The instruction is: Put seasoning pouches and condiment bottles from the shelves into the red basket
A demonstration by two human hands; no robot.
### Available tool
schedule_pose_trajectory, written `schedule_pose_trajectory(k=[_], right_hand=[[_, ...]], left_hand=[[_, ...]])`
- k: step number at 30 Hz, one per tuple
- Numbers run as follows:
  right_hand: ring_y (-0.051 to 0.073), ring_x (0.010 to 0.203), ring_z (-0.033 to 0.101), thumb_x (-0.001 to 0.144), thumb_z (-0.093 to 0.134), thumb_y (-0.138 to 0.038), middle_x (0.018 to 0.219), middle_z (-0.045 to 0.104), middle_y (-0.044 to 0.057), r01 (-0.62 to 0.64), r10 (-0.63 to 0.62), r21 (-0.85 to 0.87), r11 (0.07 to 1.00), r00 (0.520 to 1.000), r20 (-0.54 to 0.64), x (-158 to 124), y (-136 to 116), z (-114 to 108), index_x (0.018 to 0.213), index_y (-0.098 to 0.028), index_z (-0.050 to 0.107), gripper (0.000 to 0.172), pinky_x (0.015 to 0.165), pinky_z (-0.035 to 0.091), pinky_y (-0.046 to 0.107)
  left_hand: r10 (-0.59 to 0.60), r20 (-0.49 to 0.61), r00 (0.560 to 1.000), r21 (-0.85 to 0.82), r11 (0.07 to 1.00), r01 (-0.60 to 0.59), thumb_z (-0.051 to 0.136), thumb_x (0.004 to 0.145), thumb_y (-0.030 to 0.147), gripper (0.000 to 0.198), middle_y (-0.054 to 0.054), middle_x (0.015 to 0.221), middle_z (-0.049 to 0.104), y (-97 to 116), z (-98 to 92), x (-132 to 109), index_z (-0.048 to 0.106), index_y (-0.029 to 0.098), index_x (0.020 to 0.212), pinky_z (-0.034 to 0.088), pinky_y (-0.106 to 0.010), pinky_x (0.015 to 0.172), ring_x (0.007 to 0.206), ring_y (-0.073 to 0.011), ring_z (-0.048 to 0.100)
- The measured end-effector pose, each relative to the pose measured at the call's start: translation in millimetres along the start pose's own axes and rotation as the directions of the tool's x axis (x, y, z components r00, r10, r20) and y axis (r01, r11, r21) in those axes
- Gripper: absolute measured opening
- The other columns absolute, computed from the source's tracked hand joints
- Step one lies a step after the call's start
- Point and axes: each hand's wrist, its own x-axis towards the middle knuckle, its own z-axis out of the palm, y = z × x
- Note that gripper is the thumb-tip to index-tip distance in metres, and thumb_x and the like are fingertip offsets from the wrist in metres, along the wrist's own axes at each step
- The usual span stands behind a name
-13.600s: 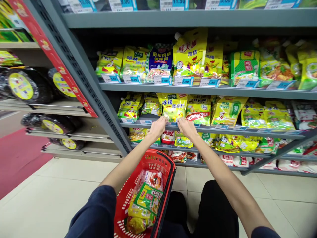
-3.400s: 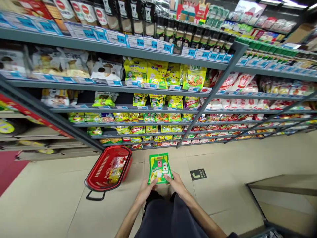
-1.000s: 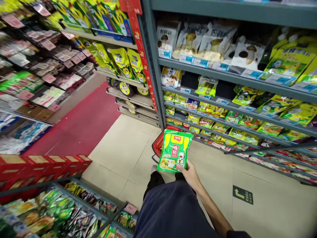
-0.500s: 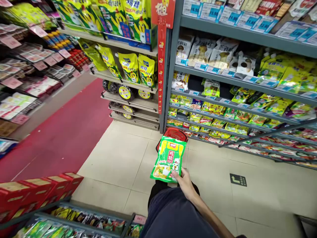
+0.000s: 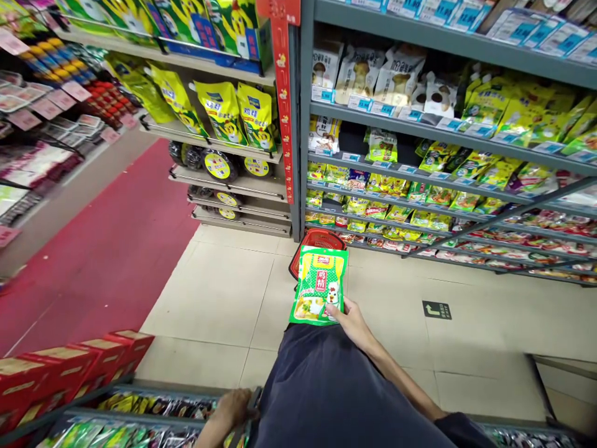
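along the left, stacked red cartons (image 5: 84,367) are sitting beside a red floor mat (image 5: 102,249), and the person's left hand (image 5: 232,407) is reaching down to a low metal shelf rail (image 5: 177,391), its fingers seemingly curling narrowly around the rail, though the exact hold is hard to tell. further right, a green-and-yellow pouch of chicken bouillon powder (image 5: 318,286) is standing nearly upright above the person's dark-clothed lap, overlapping a red shopping basket (image 5: 317,239) on the tile floor beyond it in view. the right hand (image 5: 352,320) is pinching the pouch's lower right edge in a narrow grip, with the thumb lying across the front and the other fingers hidden behind it. the pouch is looking light, soft and slick, so the sealed edge or the flat middle seems the surest place to hold it, and its loose contents may be shifting. beyond it, a green arrow sign (image 5: 436,310) is lying on the floor before the stocked grey shelving (image 5: 420,118).
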Motion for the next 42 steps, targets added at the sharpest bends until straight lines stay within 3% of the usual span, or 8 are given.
schedule_pose_trajectory(k=[3,6,9,12,16,23,30,42], right_hand=[[0.028,0.098,0.074,0.071,0.08,-0.063,0.108,0.079,0.007,-0.017,0.017,-0.031,0.999,1.0,0.007,-4.1,2.4,1.1,0.117,-0.02,0.07,0.063,0.094,0.059,0.048],[0.027,0.099,0.073,0.074,0.079,-0.06,0.111,0.078,0.006,-0.027,0.028,-0.031,0.999,0.999,0.026,-10.3,1.0,4.5,0.119,-0.02,0.07,0.061,0.095,0.058,0.048],[0.026,0.1,0.073,0.074,0.08,-0.059,0.109,0.078,0.005,-0.02,0.022,-0.045,0.999,0.999,0.029,-19.8,-3.0,3.0,0.119,-0.02,0.071,0.06,0.094,0.058,0.045],[0.025,0.098,0.072,0.077,0.079,-0.056,0.109,0.078,0.004,-0.03,0.03,-0.098,0.995,1.0,0.002,-33.0,-5.2,-5.7,0.121,-0.02,0.071,0.058,0.091,0.059,0.041],[0.024,0.093,0.072,0.078,0.079,-0.055,0.105,0.079,0.004,-0.087,0.073,-0.156,0.984,0.993,-0.093,-51.7,-1.2,-20.8,0.118,-0.02,0.073,0.054,0.086,0.06,0.038],[0.027,0.099,0.072,0.082,0.074,-0.056,0.108,0.078,0.004,-0.14,0.128,-0.117,0.983,0.986,-0.108,-74.9,17.7,-57.6,0.119,-0.018,0.072,0.052,0.091,0.059,0.04],[0.026,0.1,0.071,0.08,0.075,-0.059,0.113,0.076,0.004,-0.051,0.051,0.001,0.999,0.996,-0.078,-98.9,35.3,-162.9,0.124,-0.021,0.069,0.059,0.092,0.058,0.04],[0.026,0.1,0.072,0.082,0.072,-0.062,0.117,0.076,0.004,0.167,-0.092,0.186,0.968,0.931,-0.353,-167.4,9.4,-398.4,0.127,-0.023,0.067,0.06,0.097,0.057,0.043]], left_hand=[[-0.032,-0.096,0.995,-0.027,0.999,0.029,0.079,0.058,0.055,0.037,-0.009,0.068,0.072,9.1,-33.2,32.0,0.062,0.024,0.067,0.05,-0.053,0.088,0.092,-0.0425,0.073],[0.03,-0.241,0.97,-0.421,0.897,-0.132,0.065,0.074,0.071,0.061,-0.018,0.108,0.077,64.3,-56.9,54.8,0.07,0.018,0.104,0.05,-0.046,0.1,0.112,-0.0364,0.069],[0.129,-0.067,0.989,-0.823,0.554,-0.128,0.055,0.08,0.08,0.08,-0.02,0.125,0.072,134.9,-49.8,58.4,0.066,0.013,0.123,0.051,-0.048,0.104,0.119,-0.0336,0.067],[0.272,0.094,0.958,-0.939,0.345,-0.006,0.054,0.082,0.08,0.079,-0.018,0.127,0.071,180.5,-25.5,57.7,0.066,0.015,0.125,0.052,-0.046,0.105,0.121,-0.032,0.066],[0.343,0.182,0.921,-0.924,0.38,0.041,0.081,0.075,0.058,0.065,-0.015,0.123,0.074,194.2,6.5,73.5,0.066,0.016,0.123,0.055,-0.044,0.102,0.115,-0.0314,0.07],[0.288,0.359,0.887,-0.851,0.491,0.185,0.081,0.077,0.054,0.06,-0.017,0.111,0.078,213.5,59.7,87.3,0.067,0.011,0.116,0.059,-0.048,0.098,0.108,-0.0342,0.074],[0.146,0.29,0.946,-0.753,0.644,0.132,0.086,0.07,0.055,0.066,-0.019,0.105,0.08,293.7,126.5,83.2,0.068,0.009,0.113,0.063,-0.042,0.091,0.105,-0.0352,0.075],[0.208,0.093,0.974,-0.648,0.755,-0.1,0.069,0.076,0.073,0.071,-0.016,0.108,0.079,495.4,309.0,98.0,0.069,0.012,0.111,0.062,-0.038,0.088,0.103,-0.0305,0.075]])
